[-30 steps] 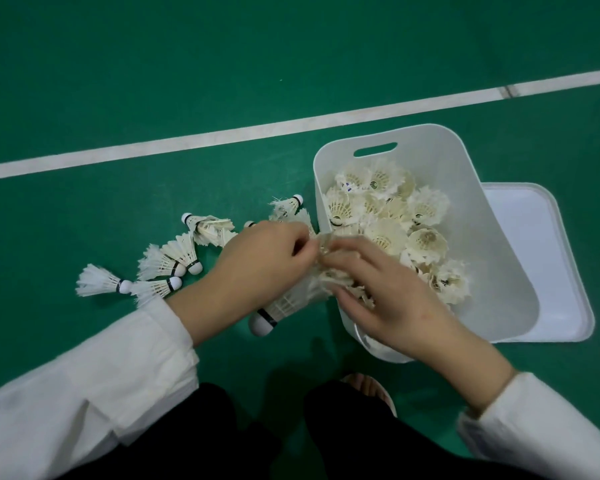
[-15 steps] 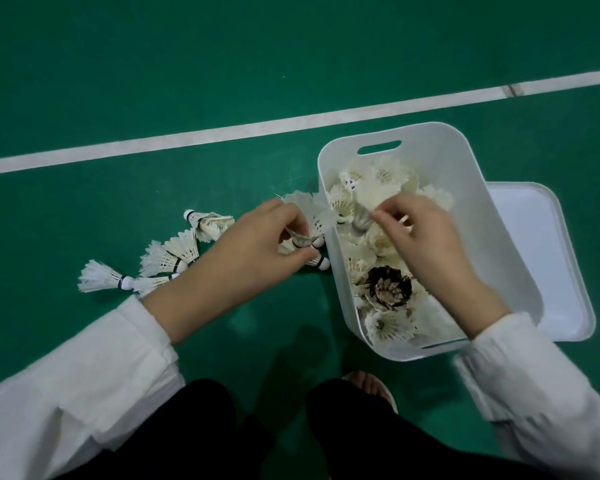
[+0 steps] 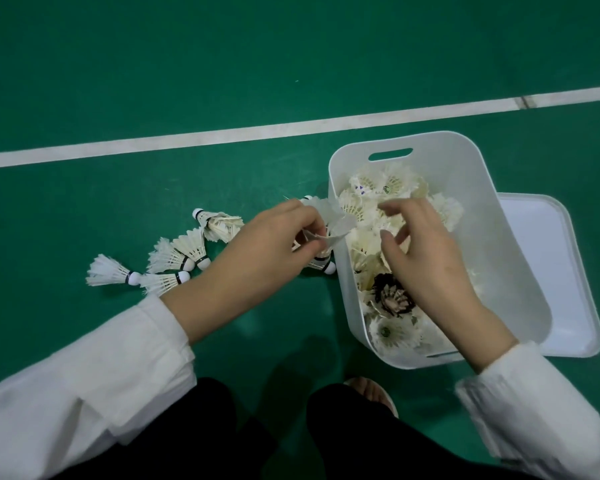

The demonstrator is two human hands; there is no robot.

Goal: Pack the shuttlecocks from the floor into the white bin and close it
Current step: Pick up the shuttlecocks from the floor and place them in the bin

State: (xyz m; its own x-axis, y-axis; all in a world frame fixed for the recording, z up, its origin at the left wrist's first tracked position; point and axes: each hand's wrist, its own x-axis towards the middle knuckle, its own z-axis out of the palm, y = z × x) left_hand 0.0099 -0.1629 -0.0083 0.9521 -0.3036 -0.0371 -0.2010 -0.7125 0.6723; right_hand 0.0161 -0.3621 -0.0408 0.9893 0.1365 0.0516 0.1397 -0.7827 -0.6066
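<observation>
Fingers of your left hand pinch a shuttlecock beside the white bin. Your right hand hovers over it, fingers apart.

The person is wearing a white top with long loose sleeves, black trousers and an open sandal. The left hand and right hand are going bare.
</observation>
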